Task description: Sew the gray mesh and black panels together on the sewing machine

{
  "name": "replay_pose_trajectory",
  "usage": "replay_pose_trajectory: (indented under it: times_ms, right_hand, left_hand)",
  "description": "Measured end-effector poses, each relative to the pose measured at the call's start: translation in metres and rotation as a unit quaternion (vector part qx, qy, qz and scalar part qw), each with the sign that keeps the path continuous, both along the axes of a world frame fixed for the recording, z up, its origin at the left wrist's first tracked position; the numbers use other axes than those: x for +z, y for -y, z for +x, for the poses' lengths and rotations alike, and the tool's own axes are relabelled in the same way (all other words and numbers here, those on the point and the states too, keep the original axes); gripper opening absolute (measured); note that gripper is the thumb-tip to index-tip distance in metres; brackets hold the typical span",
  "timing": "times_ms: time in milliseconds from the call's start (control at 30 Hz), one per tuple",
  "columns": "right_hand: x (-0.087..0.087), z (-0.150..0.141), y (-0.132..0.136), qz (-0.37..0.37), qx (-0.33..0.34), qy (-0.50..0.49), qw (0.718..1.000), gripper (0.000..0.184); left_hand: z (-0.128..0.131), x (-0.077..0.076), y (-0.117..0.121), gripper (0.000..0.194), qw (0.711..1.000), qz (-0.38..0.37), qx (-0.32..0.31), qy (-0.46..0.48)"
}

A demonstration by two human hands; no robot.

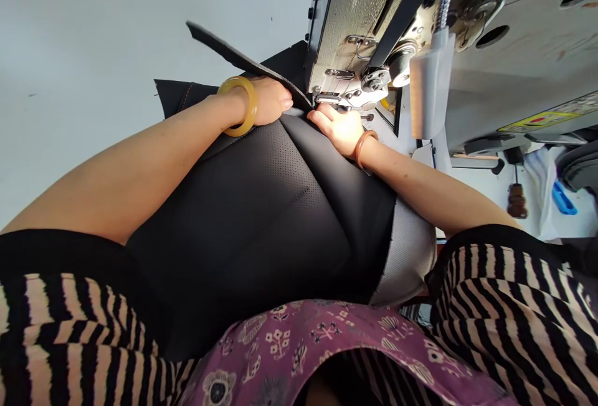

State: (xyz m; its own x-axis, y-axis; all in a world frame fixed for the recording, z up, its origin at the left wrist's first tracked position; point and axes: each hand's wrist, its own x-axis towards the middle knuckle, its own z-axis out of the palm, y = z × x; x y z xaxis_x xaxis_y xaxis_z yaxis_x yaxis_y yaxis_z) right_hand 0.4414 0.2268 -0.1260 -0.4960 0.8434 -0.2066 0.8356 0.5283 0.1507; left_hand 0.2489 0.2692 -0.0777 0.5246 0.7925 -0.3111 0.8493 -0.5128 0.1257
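Note:
A large piece of black leather-like material (261,225), partly perforated, drapes from the sewing machine (355,32) down over my lap. My left hand (271,102), with a yellow bangle (252,107) at the wrist, is closed on the material left of the needle area, fingers curled at a seam. A narrow black strip (228,51) stands up along that edge and runs toward the presser foot. My right hand (337,127) holds the edge just below the presser foot, fingers bent and pressed together. The machine head hides the needle.
A white lamp (430,88) on a flexible metal neck hangs right of the needle area. Farther right lie a wooden-handled tool (516,202), a blue plastic object (564,198) and dark material (579,163). The white tabletop (93,38) extends to the left.

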Motion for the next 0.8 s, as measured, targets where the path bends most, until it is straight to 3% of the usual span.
replay_pose_trajectory:
  times_ms: [133, 333, 533, 800]
  right_hand:
    - [0.002, -0.002, 0.001, 0.003, -0.007, -0.005, 1.0, 0.051]
    - [0.002, -0.001, 0.001, -0.006, -0.002, -0.004, 1.0, 0.052]
    - [0.001, 0.0, -0.002, -0.014, 0.02, -0.035, 0.999, 0.05]
    - [-0.002, 0.001, 0.001, 0.011, 0.03, -0.072, 0.997, 0.056]
  left_hand:
    - [0.002, 0.004, -0.001, 0.04, 0.997, -0.011, 0.012, -0.081]
    - [0.002, 0.0, -0.003, 0.042, 0.995, 0.001, 0.012, -0.097]
    - [-0.001, -0.006, 0.001, 0.04, 0.997, 0.005, 0.058, -0.053]
    - [-0.006, -0.011, -0.009, 0.04, 0.999, 0.004, 0.042, -0.021]
